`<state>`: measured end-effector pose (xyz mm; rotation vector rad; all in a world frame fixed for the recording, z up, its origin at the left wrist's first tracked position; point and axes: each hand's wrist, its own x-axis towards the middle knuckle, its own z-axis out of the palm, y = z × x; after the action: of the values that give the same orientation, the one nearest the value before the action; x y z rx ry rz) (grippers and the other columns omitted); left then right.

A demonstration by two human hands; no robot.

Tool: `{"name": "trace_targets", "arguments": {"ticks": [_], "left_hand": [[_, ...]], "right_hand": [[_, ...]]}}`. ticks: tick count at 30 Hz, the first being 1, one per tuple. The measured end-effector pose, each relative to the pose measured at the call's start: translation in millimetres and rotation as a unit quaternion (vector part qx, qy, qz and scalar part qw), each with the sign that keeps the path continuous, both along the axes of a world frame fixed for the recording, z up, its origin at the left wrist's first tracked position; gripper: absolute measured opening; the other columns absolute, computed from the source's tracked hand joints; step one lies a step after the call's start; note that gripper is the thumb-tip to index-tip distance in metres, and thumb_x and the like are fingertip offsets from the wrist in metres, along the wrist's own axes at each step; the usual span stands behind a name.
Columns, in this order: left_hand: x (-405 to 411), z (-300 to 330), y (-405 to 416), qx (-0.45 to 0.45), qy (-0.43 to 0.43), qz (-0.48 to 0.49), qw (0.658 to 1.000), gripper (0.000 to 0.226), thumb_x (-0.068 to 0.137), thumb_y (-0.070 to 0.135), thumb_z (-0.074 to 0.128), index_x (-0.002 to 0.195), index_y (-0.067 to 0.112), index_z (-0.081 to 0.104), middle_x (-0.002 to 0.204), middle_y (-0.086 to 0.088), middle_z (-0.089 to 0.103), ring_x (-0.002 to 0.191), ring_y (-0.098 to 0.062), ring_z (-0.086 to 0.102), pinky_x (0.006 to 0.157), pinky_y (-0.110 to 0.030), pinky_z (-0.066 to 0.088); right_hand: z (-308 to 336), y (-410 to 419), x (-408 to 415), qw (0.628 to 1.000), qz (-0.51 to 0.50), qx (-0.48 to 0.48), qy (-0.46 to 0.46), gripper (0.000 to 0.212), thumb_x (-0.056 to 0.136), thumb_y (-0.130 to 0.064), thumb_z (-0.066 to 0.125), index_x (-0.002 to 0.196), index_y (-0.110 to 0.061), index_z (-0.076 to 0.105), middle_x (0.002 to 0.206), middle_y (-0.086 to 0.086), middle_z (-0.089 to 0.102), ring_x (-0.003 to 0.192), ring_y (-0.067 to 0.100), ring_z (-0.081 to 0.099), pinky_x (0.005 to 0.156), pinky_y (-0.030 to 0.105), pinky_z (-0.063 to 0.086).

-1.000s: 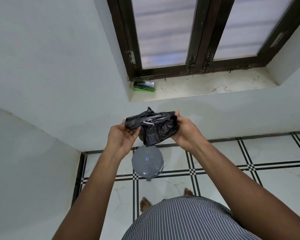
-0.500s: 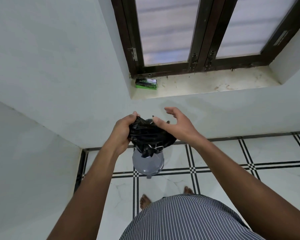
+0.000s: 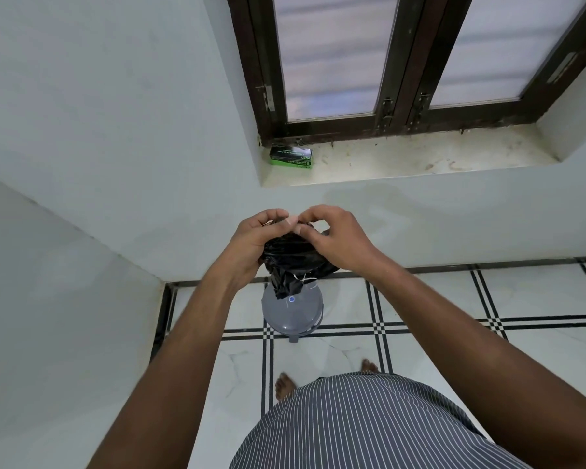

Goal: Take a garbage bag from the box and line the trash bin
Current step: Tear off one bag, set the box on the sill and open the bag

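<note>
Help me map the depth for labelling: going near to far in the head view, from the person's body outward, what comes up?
Striped garment → bare feet → grey trash bin → green box on the windowsill → window.

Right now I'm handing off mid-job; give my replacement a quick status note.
Left hand grips the crumpled black plastic garbage bag from the side.
Right hand pinches its top edge.
The bag is still bunched, held above the round grey lidded trash bin, whose lid is closed.
The green garbage-bag box sits on the window sill.
Done: bag taken.
Left: unfold it, open the bin, line it.
</note>
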<state>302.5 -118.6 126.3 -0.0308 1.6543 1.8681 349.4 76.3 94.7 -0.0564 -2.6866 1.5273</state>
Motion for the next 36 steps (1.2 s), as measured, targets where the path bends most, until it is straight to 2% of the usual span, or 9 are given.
{"name": "trace_targets", "arguments": {"ticks": [7, 12, 17, 20, 22, 25, 28, 33, 36], "left_hand": [[0.8, -6.8, 2.6, -0.281, 0.126, -0.038, 0.951, 0.019, 0.079, -0.003, 0.061, 0.086, 0.011, 0.071, 0.071, 0.0, 0.066, 0.068, -0.022, 0.064, 0.063, -0.029, 0.051], [-4.1, -17.0, -21.3, -0.425, 0.156, 0.028, 0.891, 0.021, 0.079, 0.016, 0.067, 0.099, 0.021, 0.071, 0.09, 0.0, 0.072, 0.08, -0.022, 0.072, 0.069, -0.035, 0.061], [-11.0, -10.1, -29.8, -0.31, 0.059, 0.116, 0.942, 0.013, 0.086, 0.01, 0.077, 0.09, -0.002, 0.075, 0.091, -0.018, 0.08, 0.067, -0.024, 0.078, 0.064, -0.035, 0.066], [-11.3, -0.8, -21.7, -0.214, 0.033, 0.076, 0.973, 0.018, 0.092, 0.011, 0.078, 0.101, -0.004, 0.078, 0.093, -0.018, 0.079, 0.079, -0.023, 0.077, 0.076, -0.037, 0.068], [-10.7, 3.5, -13.5, -0.176, 0.028, 0.033, 0.983, 0.016, 0.097, 0.01, 0.072, 0.107, 0.0, 0.078, 0.096, -0.015, 0.079, 0.086, -0.022, 0.077, 0.078, -0.035, 0.067], [-11.7, 5.8, -2.0, -0.141, 0.027, 0.004, 0.99, 0.017, 0.098, 0.009, 0.068, 0.111, 0.005, 0.078, 0.098, -0.011, 0.08, 0.089, -0.02, 0.076, 0.079, -0.034, 0.064], [-14.5, 3.6, 0.5, -0.138, 0.042, 0.001, 0.99, 0.019, 0.094, 0.009, 0.075, 0.112, 0.004, 0.077, 0.095, -0.012, 0.078, 0.085, -0.022, 0.073, 0.074, -0.033, 0.06], [-21.6, -11.6, -23.0, -0.368, 0.192, -0.083, 0.906, 0.017, 0.085, 0.005, 0.075, 0.097, 0.017, 0.076, 0.061, 0.0, 0.063, 0.058, -0.015, 0.061, 0.06, -0.033, 0.057], [-22.0, -15.3, -38.7, -0.429, 0.218, -0.018, 0.876, 0.019, 0.083, 0.009, 0.065, 0.094, 0.017, 0.078, 0.07, -0.001, 0.074, 0.068, -0.021, 0.074, 0.074, -0.043, 0.067]], "right_hand": [[13.3, 4.7, -1.5, 0.987, -0.085, -0.129, -0.038, 0.027, 0.115, -0.031, 0.055, 0.099, -0.012, 0.065, 0.072, -0.002, 0.061, 0.058, 0.009, 0.056, 0.059, 0.027, 0.047], [17.2, 38.0, -9.1, 0.946, -0.242, -0.212, -0.039, 0.047, 0.113, -0.045, 0.055, 0.096, -0.001, 0.062, 0.085, 0.009, 0.057, 0.078, 0.022, 0.056, 0.073, 0.035, 0.048], [12.7, 60.9, -2.8, 0.961, -0.259, -0.033, -0.089, 0.037, 0.114, -0.045, 0.051, 0.092, -0.02, 0.065, 0.088, -0.001, 0.066, 0.086, 0.018, 0.063, 0.075, 0.034, 0.046], [13.0, 48.0, 2.7, 0.961, -0.152, 0.187, -0.138, 0.066, 0.105, -0.074, 0.045, 0.144, -0.025, 0.066, 0.15, 0.008, 0.061, 0.143, 0.033, 0.047, 0.111, 0.052, 0.044], [20.8, 32.8, 4.0, 0.978, -0.067, 0.172, -0.094, 0.086, 0.094, -0.087, 0.051, 0.162, -0.035, 0.049, 0.169, -0.001, 0.044, 0.157, 0.027, 0.033, 0.124, 0.056, 0.032], [29.5, 15.3, 2.6, 0.997, 0.012, 0.045, -0.055, 0.052, 0.095, -0.071, 0.07, 0.13, -0.033, 0.075, 0.124, -0.006, 0.078, 0.119, 0.012, 0.07, 0.107, 0.044, 0.057], [25.5, 9.8, -2.6, 0.997, -0.019, -0.069, -0.033, 0.038, 0.106, -0.048, 0.068, 0.085, -0.016, 0.075, 0.079, -0.001, 0.074, 0.076, 0.015, 0.069, 0.08, 0.041, 0.057], [16.9, 35.7, -12.8, 0.954, -0.211, -0.208, -0.052, 0.064, 0.108, -0.058, 0.059, 0.093, 0.004, 0.065, 0.083, 0.01, 0.061, 0.081, 0.023, 0.062, 0.079, 0.041, 0.055], [11.7, 57.9, -15.0, 0.941, -0.279, -0.185, -0.055, 0.063, 0.111, -0.056, 0.056, 0.085, 0.002, 0.059, 0.078, 0.009, 0.054, 0.074, 0.021, 0.054, 0.072, 0.036, 0.045]]}}
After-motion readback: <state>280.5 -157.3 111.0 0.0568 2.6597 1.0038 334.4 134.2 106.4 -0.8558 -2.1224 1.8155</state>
